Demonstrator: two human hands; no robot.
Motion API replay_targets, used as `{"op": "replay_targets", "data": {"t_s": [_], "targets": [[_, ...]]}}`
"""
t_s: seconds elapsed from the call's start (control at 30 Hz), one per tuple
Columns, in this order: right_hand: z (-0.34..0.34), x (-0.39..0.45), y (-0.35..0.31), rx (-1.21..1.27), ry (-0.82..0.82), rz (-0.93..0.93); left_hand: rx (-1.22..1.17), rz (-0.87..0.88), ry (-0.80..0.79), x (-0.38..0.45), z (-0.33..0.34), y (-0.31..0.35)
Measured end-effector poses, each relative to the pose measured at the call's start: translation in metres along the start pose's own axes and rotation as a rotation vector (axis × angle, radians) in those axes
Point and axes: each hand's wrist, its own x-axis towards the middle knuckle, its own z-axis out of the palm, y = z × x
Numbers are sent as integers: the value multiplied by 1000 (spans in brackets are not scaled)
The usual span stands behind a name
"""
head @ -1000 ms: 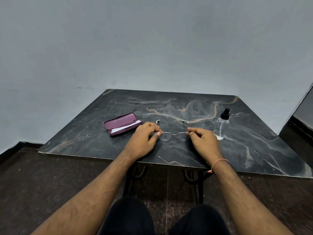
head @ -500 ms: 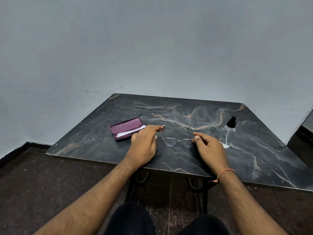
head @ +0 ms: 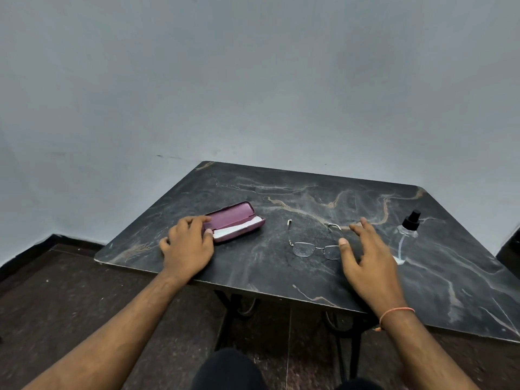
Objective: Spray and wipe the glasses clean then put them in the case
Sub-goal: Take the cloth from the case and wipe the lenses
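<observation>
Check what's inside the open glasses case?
The maroon case holds a white cloth along its lower half. The left hand covers its near end, so that part is hidden.
</observation>
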Motion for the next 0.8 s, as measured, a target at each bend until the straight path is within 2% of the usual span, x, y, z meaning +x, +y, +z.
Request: {"op": "replay_targets", "data": {"t_s": [0.1,0.27,0.37,0.47,0.63,0.8], "targets": [[3,0,-5,-126,60,-157,62,60,4,-3,6,1],[16,14,-53,-194,88,-287,62,82,-20,-3,5,1],[32,27,-99,-223,44,-367,43,84,-19,-4,2,2],[57,44,-141,-329,-77,-414,12,98,-15,-6,-2,2],[90,63,-182,-475,-302,-360,-36,122,11,-9,-6,2],[114,79,-190,-586,-401,-250,-62,139,37,-8,-4,1]]}}
